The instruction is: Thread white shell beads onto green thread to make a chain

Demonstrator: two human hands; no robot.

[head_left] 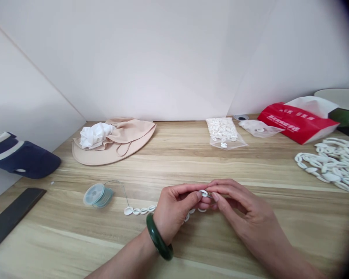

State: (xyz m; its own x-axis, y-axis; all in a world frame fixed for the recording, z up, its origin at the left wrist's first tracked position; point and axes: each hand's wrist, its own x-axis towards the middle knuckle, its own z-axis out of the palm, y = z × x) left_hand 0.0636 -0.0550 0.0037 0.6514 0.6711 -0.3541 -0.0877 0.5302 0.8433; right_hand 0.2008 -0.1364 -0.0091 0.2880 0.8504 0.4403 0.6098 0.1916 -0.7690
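Between the thumb and fingers of my left hand [177, 207] is a small white cowrie shell [203, 193]. My right hand [244, 211] meets it from the right, thumb and forefinger pinched on a thin cord [209, 196] at the shell's edge. A row of threaded shells [144, 210] lies on the table to the left, and a few more show beneath my fingers; the stretch between is hidden by my left hand. From the row's left end the cord runs up to a spool of pale blue-green cord [103, 197]. A green bangle [159, 237] circles my left wrist.
A clear bag of shells [222, 130] and a smaller bag [260, 128] lie at the back, beside a red tissue pack [298, 122]. Strung shells [336, 164] are heaped at right. A beige hat [133, 133], navy visor [31, 159] and dark bar [14, 215] occupy the left.
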